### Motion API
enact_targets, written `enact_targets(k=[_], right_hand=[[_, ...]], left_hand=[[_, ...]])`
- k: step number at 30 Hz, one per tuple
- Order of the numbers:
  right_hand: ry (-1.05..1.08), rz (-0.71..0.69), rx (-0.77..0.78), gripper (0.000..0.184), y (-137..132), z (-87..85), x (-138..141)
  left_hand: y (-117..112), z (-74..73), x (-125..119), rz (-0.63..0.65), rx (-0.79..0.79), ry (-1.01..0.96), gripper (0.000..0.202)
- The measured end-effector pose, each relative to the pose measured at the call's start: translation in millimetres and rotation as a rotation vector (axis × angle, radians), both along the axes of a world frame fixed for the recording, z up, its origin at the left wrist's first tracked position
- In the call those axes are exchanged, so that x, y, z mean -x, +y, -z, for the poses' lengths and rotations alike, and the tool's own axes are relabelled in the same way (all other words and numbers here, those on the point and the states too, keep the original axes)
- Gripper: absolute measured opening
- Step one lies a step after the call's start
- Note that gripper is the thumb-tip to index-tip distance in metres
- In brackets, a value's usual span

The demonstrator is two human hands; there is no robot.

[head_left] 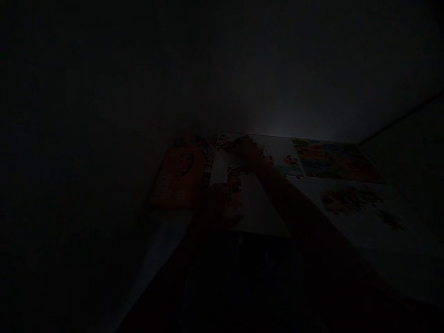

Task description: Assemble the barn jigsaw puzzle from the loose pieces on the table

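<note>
The light is very low, and any lettering on the orange board [178, 178] or the printed sheets is too dim to read. A white sheet [260, 208] lies under both hands. The left hand [215, 203] sits at its near left edge, and the right hand [246, 150] reaches to its far end. Shadow hides the fingers, so I cannot tell whether they are apart or clamped on the sheet. To the right lie a colourful printed sheet [333, 159] and a pale sheet [350, 217] scattered with small pieces

left hand [215, 203] & right hand [246, 150] bare, dark top [243, 277] below, v. dim, no detail visible.
</note>
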State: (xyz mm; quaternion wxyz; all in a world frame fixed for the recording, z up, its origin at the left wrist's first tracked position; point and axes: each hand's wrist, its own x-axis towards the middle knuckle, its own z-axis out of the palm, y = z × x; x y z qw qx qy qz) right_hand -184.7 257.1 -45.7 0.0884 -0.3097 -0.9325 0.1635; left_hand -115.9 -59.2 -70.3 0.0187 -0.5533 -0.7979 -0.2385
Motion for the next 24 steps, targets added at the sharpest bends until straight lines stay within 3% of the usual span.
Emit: enact_targets(k=[4, 13, 16, 19, 22, 24], right_hand=[[-0.004, -0.039, 0.091, 0.041, 4, -1.1, 2], [0.108, 0.004, 0.203, 0.04, 7, -4.9, -21], [0.17, -0.055, 0.129, 0.046, 7, -6.3, -55], [0.188, -0.216, 0.064, 0.052, 5, 0.6, -114], [0.15, -0.283, 0.058, 0.051, 2, 11.0, -173], [0.121, -0.303, 0.035, 0.055, 3, 14.3, -195]], left_hand=[[0, 0.0, 1, 0.007, 0.001, -0.004, 0.099], [1, -0.1, 0, -0.017, 0.006, -0.002, 0.102], [1, -0.6, 0, -0.018, 0.002, 0.003, 0.1], [2, 0.1, -1, -0.035, 0.002, -0.011, 0.1], [2, -0.4, -2, -0.042, 0.006, -0.02, 0.1], [2, -1.9, -2, -0.027, 0.008, -0.013, 0.099]])
